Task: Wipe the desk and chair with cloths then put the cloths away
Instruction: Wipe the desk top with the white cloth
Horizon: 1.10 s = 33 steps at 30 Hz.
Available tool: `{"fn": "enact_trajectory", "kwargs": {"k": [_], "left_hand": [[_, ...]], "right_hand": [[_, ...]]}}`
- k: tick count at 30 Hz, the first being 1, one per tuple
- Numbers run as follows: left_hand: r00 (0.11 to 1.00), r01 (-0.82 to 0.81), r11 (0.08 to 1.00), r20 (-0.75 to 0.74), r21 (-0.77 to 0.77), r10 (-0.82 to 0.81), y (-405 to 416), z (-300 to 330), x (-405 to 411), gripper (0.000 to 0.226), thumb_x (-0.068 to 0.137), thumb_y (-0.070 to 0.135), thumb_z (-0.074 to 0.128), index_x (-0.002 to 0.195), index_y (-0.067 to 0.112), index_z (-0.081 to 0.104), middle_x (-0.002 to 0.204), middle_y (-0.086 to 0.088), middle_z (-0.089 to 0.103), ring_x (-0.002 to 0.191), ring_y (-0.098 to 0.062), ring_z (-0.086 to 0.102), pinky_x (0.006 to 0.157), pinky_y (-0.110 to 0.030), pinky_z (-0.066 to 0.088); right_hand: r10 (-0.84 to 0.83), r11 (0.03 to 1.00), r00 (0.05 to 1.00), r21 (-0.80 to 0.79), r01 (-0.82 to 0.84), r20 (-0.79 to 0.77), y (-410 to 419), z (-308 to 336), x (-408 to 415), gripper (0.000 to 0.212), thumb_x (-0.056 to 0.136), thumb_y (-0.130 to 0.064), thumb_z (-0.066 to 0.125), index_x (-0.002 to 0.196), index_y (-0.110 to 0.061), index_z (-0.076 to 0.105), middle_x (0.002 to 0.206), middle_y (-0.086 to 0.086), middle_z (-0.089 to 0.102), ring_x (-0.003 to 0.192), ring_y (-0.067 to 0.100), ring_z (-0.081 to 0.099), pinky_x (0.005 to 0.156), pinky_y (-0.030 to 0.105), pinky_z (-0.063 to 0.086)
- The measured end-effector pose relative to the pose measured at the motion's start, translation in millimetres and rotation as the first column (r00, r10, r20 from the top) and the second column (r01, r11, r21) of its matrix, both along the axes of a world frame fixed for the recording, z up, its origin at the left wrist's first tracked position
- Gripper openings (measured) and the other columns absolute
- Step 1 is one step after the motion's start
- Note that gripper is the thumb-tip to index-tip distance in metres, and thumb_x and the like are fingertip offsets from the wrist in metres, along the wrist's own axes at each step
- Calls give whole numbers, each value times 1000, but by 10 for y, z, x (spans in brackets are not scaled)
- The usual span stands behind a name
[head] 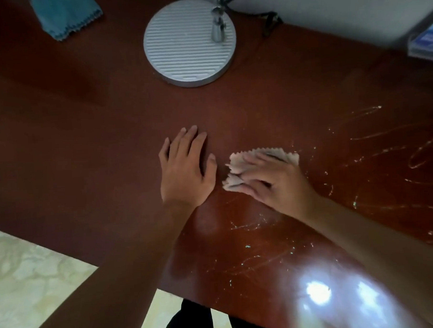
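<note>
The dark red-brown desk (86, 149) fills most of the view. My right hand (275, 180) presses a crumpled pale cloth (238, 166) with zigzag edges flat against the desk near its middle; the hand looks blurred. Just left of the cloth, my left hand (186, 170) lies palm down on the wood, fingers spread, holding nothing. A second cloth, blue (65, 15), lies at the far left corner of the desk, apart from both hands. No chair is in view.
A round ribbed silver lamp base (188, 46) with its stem stands at the back middle, a cable behind it. White smears and scribbles (383, 151) mark the desk's right half. A stack of books or boxes (424, 42) sits far right. Pale floor tiles (29, 283) show lower left.
</note>
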<state>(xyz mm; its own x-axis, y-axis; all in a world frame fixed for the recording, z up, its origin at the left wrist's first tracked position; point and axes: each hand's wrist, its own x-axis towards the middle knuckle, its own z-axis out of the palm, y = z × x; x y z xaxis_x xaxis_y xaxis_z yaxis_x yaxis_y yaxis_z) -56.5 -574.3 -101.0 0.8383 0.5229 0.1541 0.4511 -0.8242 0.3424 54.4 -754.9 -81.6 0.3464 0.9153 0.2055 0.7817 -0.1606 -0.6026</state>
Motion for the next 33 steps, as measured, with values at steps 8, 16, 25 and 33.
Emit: {"fn": "enact_trajectory", "kwargs": {"k": [8, 16, 25, 33], "left_hand": [[1000, 1, 1000, 2, 3, -1, -3, -18, -2, 48, 94, 37, 44, 134, 14, 59, 146, -4, 52, 141, -23, 40, 120, -47, 21], [1000, -4, 1000, 8, 10, 4, -4, -8, 3, 46, 94, 36, 47, 134, 14, 58, 146, -5, 52, 141, -23, 40, 119, -48, 22], [1000, -10, 1000, 10, 2, 10, -16, -8, -9, 47, 95, 36, 48, 135, 14, 58, 146, -5, 51, 141, -23, 40, 120, -46, 20], [1000, -7, 1000, 10, -1, 7, -13, 13, -18, 47, 95, 37, 46, 135, 14, 58, 147, -5, 51, 142, -23, 39, 120, -44, 17]], "right_hand": [[-463, 887, 884, 21, 462, 72, 778, -6, 923, 20, 87, -22, 63, 99, -14, 77, 95, 5, 76, 85, 23, 70, 82, 27, 49], [-305, 951, 944, -13, 309, 128, 616, 35, 798, 31, 90, -32, 52, 101, -16, 77, 108, 3, 74, 98, 22, 69, 95, 29, 47], [-245, 968, 964, -38, 250, 102, 230, -12, 468, 18, 92, -28, 66, 104, -19, 75, 112, 1, 73, 103, 24, 68, 94, 42, 52], [-454, 890, 887, -15, 457, 92, 162, 46, 1014, 25, 92, -25, 62, 109, -12, 74, 107, 7, 74, 91, 25, 71, 83, 36, 56]]}}
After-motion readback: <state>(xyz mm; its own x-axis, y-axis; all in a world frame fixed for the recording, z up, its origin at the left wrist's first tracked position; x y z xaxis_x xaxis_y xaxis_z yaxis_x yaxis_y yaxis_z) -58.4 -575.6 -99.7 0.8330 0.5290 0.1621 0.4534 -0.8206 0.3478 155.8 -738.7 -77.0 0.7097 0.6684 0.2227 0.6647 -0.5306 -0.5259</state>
